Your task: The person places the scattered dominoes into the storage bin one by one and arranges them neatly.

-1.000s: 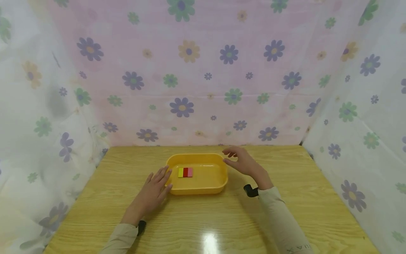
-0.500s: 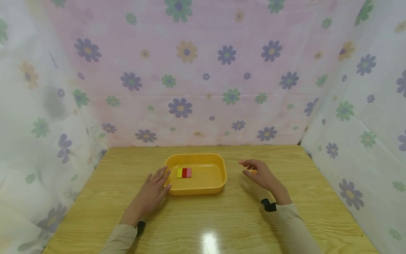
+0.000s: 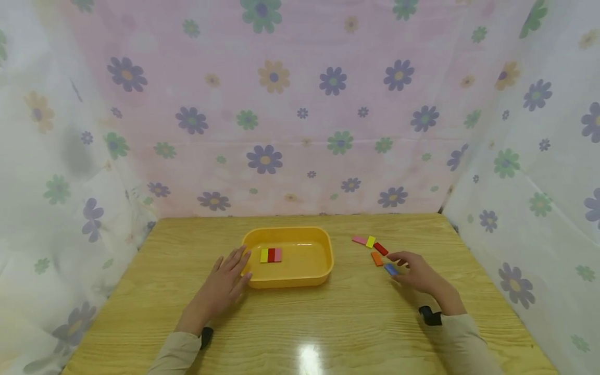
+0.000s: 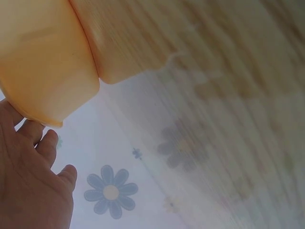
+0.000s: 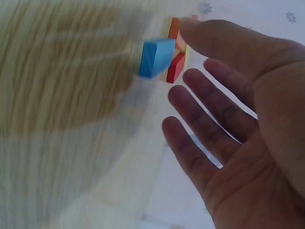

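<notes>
My left hand point(image 3: 220, 285) rests with spread fingers on the left rim of a yellow plastic tray point(image 3: 290, 283). Inside the tray, a yellow, a red and a pink block point(image 3: 278, 255) lie side by side. To the right, my right hand point(image 3: 423, 274) hovers low beside a small blue block point(image 3: 391, 269), thumb and fingers apart. In the right wrist view the blue block point(image 5: 157, 57) stands just beyond the thumb, and nothing sits in the palm. The left wrist view shows fingertips touching the tray's edge point(image 4: 52, 123).
Beside the blue block lie loose blocks: orange point(image 3: 377, 259), dark red point(image 3: 381, 249), yellow point(image 3: 371, 241) and pink point(image 3: 359, 240). The wooden table point(image 3: 281, 328) ends at a flowered curtain point(image 3: 300, 177), with curtain walls at both sides.
My right hand has moved from the tray's right end rightward and towards me to the blue block, uncovering the loose blocks. The left hand stays on the rim.
</notes>
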Motion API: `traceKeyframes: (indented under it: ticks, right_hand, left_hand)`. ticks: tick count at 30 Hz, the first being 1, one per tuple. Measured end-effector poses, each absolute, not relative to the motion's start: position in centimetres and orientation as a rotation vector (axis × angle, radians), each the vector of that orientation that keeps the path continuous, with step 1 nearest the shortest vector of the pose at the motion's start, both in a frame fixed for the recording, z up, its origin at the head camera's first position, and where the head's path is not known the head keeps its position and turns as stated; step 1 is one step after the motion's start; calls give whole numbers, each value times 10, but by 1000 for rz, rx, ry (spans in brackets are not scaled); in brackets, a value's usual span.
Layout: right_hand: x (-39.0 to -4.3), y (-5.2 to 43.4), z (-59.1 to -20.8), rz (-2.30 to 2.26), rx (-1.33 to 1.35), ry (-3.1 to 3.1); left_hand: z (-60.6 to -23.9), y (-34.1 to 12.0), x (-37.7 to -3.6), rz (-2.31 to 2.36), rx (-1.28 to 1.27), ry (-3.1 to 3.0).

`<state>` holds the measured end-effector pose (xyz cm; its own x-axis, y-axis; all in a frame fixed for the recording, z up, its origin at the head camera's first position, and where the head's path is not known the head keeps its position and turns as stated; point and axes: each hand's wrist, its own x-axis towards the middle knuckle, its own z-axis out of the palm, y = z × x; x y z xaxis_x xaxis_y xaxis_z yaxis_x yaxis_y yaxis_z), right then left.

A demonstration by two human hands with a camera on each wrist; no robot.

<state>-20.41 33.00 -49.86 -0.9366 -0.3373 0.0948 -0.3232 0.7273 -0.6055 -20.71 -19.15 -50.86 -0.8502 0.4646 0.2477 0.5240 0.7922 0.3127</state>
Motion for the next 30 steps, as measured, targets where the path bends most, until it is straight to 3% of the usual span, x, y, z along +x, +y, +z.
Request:
traceKeyframes:
  ticks: [11,30]
  right_hand:
    - [-211,345,-484,-795,-603,2740]
    - [-235,341,-490,-715,-690,2720]
  left_hand:
    - [-510,-193,-210,-563,-789,-2818]
    - [-511,-193,-209,-558,-782,-2824]
